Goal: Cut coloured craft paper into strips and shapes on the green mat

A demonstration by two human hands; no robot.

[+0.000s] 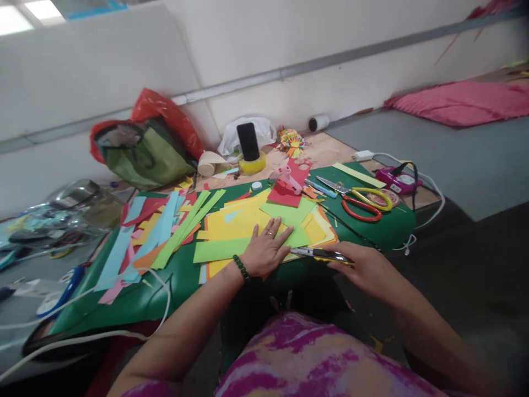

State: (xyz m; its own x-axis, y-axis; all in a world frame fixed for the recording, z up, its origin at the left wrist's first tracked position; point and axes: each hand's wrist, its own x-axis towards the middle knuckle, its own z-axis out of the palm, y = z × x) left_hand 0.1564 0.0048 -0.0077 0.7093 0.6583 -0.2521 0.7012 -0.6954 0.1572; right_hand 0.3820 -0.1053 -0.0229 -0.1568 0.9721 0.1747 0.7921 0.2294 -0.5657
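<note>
My left hand (268, 251) lies flat with its fingers spread on a light green paper strip (219, 251). Under the strip is a stack of yellow and orange paper (237, 220). My right hand (366, 270) is wrapped round a utility knife (318, 253) with a black and yellow handle. Its blade points left, and the tip is close to my left thumb at the paper's near edge; whether it touches the paper I cannot tell. A light green sheet (285, 212) and a red piece of paper (283, 196) lie just beyond my left hand.
Colored paper strips (165, 231) are heaped on the green mat (182, 286) at left. Scissors (359, 201) and a pink glue gun (287, 179) lie to the right. A phone (248, 141) stands on a tape roll (252, 164). A white cable (124, 333) crosses the lower left.
</note>
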